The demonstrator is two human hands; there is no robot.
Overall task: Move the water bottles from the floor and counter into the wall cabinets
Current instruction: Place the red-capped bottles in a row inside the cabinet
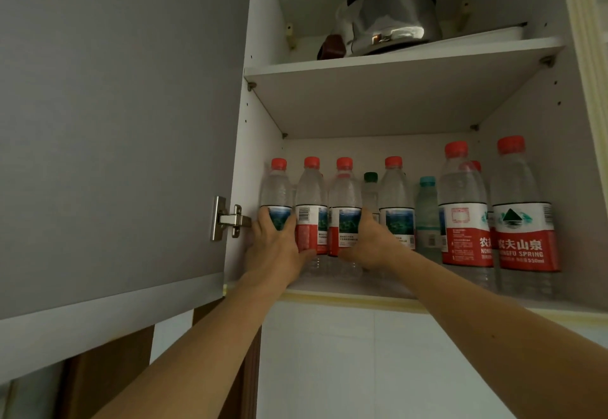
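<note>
My left hand [274, 244] grips the upright bottle [277, 195] at the shelf's [378, 292] left end, my right hand [370, 242] grips its second neighbour [344, 208], both bottles directly ahead, long axes vertical.

Most water bottles [345, 208] are clear with red caps and red-and-white labels, some showing a blue-green landscape print. One bottle's cap [370, 176] is dark green, another [427, 181] teal. Cabinet door [115, 116] is grey, shelves [394, 63] white, kettle [391, 14] shiny silver.
</note>
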